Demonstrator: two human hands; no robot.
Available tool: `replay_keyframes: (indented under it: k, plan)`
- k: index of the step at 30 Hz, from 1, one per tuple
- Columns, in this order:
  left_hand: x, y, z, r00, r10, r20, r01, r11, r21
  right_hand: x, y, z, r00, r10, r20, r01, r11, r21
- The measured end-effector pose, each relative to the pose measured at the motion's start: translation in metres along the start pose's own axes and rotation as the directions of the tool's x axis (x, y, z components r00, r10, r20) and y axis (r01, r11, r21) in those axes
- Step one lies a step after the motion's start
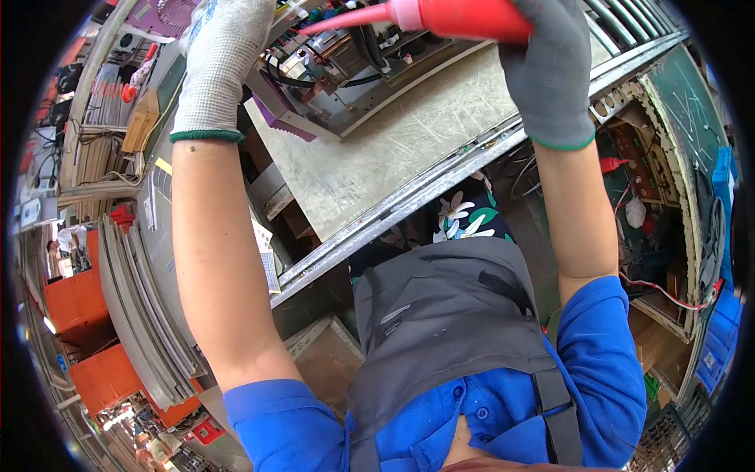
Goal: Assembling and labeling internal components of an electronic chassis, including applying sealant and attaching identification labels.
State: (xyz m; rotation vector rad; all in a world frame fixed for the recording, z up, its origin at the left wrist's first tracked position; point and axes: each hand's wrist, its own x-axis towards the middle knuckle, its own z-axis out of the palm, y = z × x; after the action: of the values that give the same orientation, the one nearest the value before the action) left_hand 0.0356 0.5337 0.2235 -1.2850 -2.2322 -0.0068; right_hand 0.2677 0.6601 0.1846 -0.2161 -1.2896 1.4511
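Observation:
My right hand [550, 75], in a grey glove with a green cuff, is closed round a red squeeze bottle [468, 19] at the top edge. The bottle lies nearly level, its long thin nozzle pointing left above a bench machine [338, 67] with metal parts and black hoses. My left hand [224, 59] wears a whitish knitted glove and reaches up past the machine's left side. Its fingers run out of the picture at the top, so what they hold or touch is hidden.
A scratched metal tabletop [377, 165] lies under the machine, edged by a metal rail [401, 208]. Metal rollers [629, 23] continue at the upper right. An open cabinet [657, 197] with wires stands at right. Stacked grey strips [145, 315] and orange bins [75, 303] fill the left.

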Motion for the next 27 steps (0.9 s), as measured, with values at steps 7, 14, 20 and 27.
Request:
replay_keyframes:
  k: [7, 14, 20, 27]
  plan:
    - [0.001, 0.005, -0.008, 0.998, 0.056, 0.015, -0.056, 0.998, 0.006, -0.017, 0.027, 0.036, 0.906, -0.422, 0.03, 0.319, 0.728, 0.607]
    - [-0.002, 0.003, -0.008, 0.997, 0.07, 0.013, -0.071, 0.997, 0.015, -0.035, -0.028, 0.038, 0.942, -0.246, 0.23, 0.316, 0.882, -0.349]
    - [-0.002, 0.002, -0.007, 0.996, 0.091, -0.023, -0.091, 0.996, 0.026, -0.029, 0.004, 0.041, 0.911, -0.35, 0.218, 0.391, 0.902, -0.184]
    - [-0.002, -0.003, -0.006, 0.989, 0.143, -0.033, -0.144, 0.99, -0.012, -0.028, 0.001, 0.036, 0.835, -0.539, 0.106, 0.518, 0.837, 0.179]
